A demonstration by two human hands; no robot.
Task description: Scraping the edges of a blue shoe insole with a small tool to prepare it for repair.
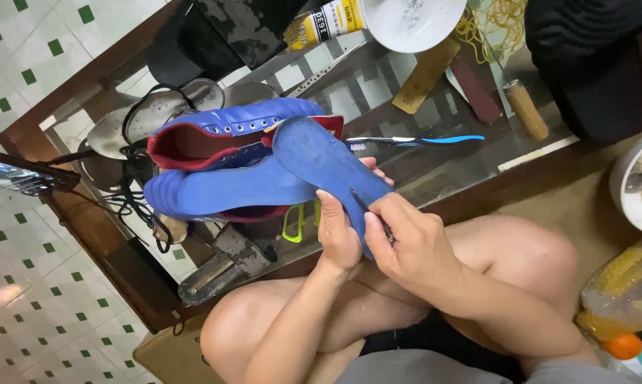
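Looking down from the head camera, a blue shoe (264, 163) with a red lining is seen at the centre of the frame, above two bare knees. Its blue sole (328, 167) is peeled away from the upper and is gripped from beneath by the left hand (337, 235), thumb pressed on the sole's face. The right hand (413, 245), at 5 o'clock from the shoe, is closed around a thin dark tool (367, 208) whose tip touches the sole's surface. The step in hand is judged to be scraping or picking at the detached sole; a steady grip and a light, controlled stroke along the surface appear to be called for next.

A toothbrush (413, 141) lies on the glass table (449, 171) at 3 o'clock from the shoe, and a white bowl (410, 21) sits at 12 o'clock. The tool's handle is hidden inside the right fist, so its kind cannot be told. The left fingers are hidden behind the sole.
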